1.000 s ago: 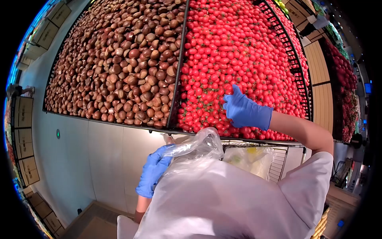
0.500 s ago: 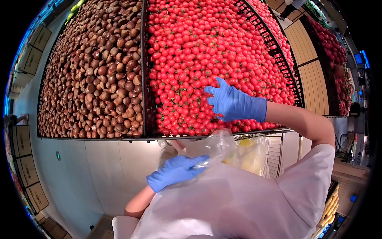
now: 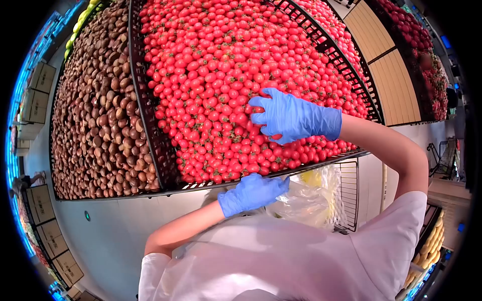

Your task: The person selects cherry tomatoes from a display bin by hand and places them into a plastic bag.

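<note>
My right hand, in a blue glove, rests on the heap of small red tomatoes. Its fingers are spread and curved over them, with a tomato or two showing between and under the fingers. Also gloved in blue, my left hand is at the front edge of the black bin, its fingers closed on a clear plastic bag. The bag hangs below the bin's edge, to the right of that hand. Whether anything lies in it cannot be made out.
Brown chestnuts fill the bin on the left, behind a black divider. A wire cart stands under the front edge at right. Slatted wooden panels lie beyond the tomatoes. Stacked boxes line the far left.
The view has turned, shifting the bins leftward. My left hand has risen to the bin's front edge with the bag. My right hand's fingers now curve more over the tomatoes.
</note>
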The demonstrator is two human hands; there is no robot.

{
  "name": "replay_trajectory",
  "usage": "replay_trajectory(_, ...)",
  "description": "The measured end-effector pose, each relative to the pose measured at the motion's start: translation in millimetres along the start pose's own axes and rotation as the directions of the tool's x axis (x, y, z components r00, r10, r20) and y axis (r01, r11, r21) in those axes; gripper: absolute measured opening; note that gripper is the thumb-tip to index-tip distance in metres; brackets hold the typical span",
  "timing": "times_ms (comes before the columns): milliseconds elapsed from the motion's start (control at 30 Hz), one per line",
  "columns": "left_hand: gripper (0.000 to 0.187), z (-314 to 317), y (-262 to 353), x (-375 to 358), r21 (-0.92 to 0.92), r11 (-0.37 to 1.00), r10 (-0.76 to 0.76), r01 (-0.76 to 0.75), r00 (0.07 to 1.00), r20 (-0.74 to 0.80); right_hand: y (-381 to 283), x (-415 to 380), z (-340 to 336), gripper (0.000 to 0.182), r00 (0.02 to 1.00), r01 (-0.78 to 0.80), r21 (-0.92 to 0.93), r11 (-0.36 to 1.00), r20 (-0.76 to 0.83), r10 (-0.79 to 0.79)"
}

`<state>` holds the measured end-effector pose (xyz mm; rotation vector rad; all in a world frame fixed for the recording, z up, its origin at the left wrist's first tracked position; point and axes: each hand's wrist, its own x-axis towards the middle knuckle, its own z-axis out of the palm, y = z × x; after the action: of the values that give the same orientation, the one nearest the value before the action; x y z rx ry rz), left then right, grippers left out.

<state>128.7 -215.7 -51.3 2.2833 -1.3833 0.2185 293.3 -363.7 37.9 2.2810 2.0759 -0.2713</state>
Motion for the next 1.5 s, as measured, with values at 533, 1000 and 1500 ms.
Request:
replay_trajectory(533,0.045,-1.3,-1.4,15.0,0.249,0.955,-0.166,0.163,0.986,-0.011,31.1,-85.3,14.0,0.02,0.949,-0.288,-0.1,0.952,-0.161,0.27)
replay_trajectory(1000,0.049,-11.0,6.9,8.8,0.078,0.978,-0.189,0.194,0.98,-0.06,14.1,-161.8,27.1,0.041,0.685,-0.646,0.089,0.758,-0.372,0.627)
replay_trajectory(1500,0.04,-47.7,34.4,-63.6,-0.15,0.776,-0.565,0.612,0.781,0.265,-26.0,-133.3,53.8,0.04,0.377,-0.687,0.244,0.684,-0.685,0.623)
